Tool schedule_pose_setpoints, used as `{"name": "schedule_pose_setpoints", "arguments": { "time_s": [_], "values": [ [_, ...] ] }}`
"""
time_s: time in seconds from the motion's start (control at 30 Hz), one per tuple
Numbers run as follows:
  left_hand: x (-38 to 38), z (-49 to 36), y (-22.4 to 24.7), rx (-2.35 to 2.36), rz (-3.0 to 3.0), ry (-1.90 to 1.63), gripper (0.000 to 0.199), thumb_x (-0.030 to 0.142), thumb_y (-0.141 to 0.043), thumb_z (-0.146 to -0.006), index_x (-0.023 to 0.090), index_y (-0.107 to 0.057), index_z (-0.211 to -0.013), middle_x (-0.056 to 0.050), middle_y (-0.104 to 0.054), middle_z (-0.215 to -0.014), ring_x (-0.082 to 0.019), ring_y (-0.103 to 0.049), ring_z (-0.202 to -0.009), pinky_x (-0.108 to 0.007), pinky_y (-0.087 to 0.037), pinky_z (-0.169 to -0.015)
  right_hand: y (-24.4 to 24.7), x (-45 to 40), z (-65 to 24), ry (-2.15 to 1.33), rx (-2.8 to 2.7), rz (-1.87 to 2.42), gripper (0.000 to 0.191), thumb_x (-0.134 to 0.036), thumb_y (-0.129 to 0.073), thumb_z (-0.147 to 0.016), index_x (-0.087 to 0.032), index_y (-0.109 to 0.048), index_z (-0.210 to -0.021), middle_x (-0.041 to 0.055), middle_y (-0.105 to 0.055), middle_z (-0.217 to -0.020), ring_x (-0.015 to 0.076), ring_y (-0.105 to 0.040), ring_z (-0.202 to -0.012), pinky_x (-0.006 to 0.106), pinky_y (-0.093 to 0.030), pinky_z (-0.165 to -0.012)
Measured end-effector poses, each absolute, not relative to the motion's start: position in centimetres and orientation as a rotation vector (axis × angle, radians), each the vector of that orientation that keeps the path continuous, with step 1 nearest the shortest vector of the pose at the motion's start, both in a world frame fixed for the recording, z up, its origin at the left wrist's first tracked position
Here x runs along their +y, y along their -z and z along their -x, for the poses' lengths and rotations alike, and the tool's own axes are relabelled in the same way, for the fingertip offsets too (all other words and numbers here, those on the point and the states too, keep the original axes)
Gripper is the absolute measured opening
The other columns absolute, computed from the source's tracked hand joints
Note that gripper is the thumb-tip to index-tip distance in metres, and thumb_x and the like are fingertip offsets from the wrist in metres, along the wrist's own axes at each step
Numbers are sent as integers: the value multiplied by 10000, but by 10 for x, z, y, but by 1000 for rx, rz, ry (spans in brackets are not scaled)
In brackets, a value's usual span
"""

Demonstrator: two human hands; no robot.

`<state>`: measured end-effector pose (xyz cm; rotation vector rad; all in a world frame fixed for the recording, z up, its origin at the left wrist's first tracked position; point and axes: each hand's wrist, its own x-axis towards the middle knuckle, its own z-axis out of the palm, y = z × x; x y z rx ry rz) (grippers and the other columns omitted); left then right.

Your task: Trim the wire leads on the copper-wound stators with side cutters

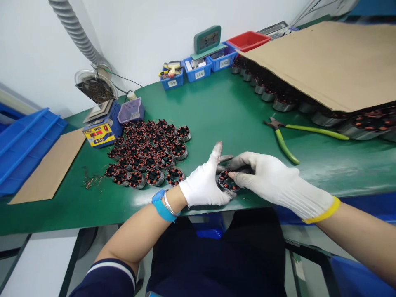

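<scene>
A motor stator (pixel 228 180), a ring with copper windings, is held low over the front edge of the green bench. My left hand (pixel 204 181), in a white glove, grips its left side, thumb pointing up and fingers curled around it. From the right, my gloved right hand (pixel 267 177) has its thumb and fingers closed at the stator's upper rim; any wire between the fingertips is too small to make out. Cutting pliers with green handles (pixel 283 142) lie open beyond my right hand. Several more stators (pixel 154 176) stand in a cluster left of my hands.
A sheet of cardboard (pixel 334 62) covers further stators at the right. Blue bins (pixel 198 72), a red bin (pixel 249 40) and a digital clock (pixel 208 40) line the back. At left are a solder pot (pixel 100 134), a purple tray (pixel 131 111) and a blue crate (pixel 27 148).
</scene>
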<state>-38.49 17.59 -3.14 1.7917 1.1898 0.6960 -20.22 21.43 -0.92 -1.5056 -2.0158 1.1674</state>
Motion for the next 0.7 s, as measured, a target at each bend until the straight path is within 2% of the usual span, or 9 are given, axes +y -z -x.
{"name": "schedule_pose_setpoints", "arguments": {
  "time_s": [0.1, 0.23, 0.37, 0.43, 0.5, 0.57, 0.7],
  "values": [
    [177, 385, 30, 1204, -1814, -669, 1300, 289, -763, -708, 192, 152, -1627, -190, -566, -1488, -330, -625, -1305, -490, -512, -1093, 7, 214, 203, -969, -2044, 1553, 151, -320, -593, -808, -210, -696, -813, 32, -738, -753, 191, -665, -672, 287, -487, -583],
    [178, 384, 28, 1197, -1808, -680, 1301, 294, -758, -718, 188, 171, -1622, -181, -600, -1453, -322, -630, -1297, -481, -504, -1096, 5, 216, 203, -965, -2129, 1600, 146, -330, -614, -788, -219, -699, -830, 27, -728, -716, 196, -658, -630, 290, -467, -546],
    [178, 384, 25, 1224, -1761, -615, 1316, 282, -759, -696, 182, 170, -1624, -205, -557, -1493, -335, -678, -1218, -476, -549, -1026, 7, 213, 204, -1074, -2105, 1461, 308, -257, -611, -745, -223, -743, -1022, 48, -783, -933, 226, -725, -810, 312, -566, -696],
    [179, 383, 22, 1264, -1769, -578, 1306, 291, -751, -691, 159, 150, -1628, -214, -565, -1480, -347, -691, -1190, -487, -555, -1008, 9, 210, 207, -984, -2085, 1364, 339, -229, -564, -747, -228, -744, -1034, 51, -780, -993, 229, -725, -881, 330, -579, -793],
    [179, 382, 20, 1284, -1802, -573, 1308, 296, -748, -681, 145, 139, -1629, -213, -575, -1469, -351, -687, -1191, -489, -550, -1012, 11, 207, 210, -873, -2103, 1344, 321, -224, -546, -736, -235, -740, -992, 51, -775, -973, 238, -722, -884, 361, -579, -842],
    [180, 381, 19, 1297, -1830, -560, 1322, 305, -752, -667, 143, 142, -1628, -208, -596, -1447, -352, -699, -1166, -492, -551, -1003, 12, 207, 211, -823, -2103, 1356, 283, -237, -539, -741, -236, -725, -954, 57, -774, -937, 251, -724, -862, 392, -584, -849],
    [181, 382, 15, 1338, -1856, -482, 1313, 322, -748, -652, 167, 106, -1637, -179, -653, -1378, -363, -714, -1135, -496, -569, -966, 13, 217, 201, -895, -2070, 1416, 194, -290, -545, -769, -248, -695, -883, 62, -780, -870, 267, -744, -789, 398, -618, -747]
  ]
}}
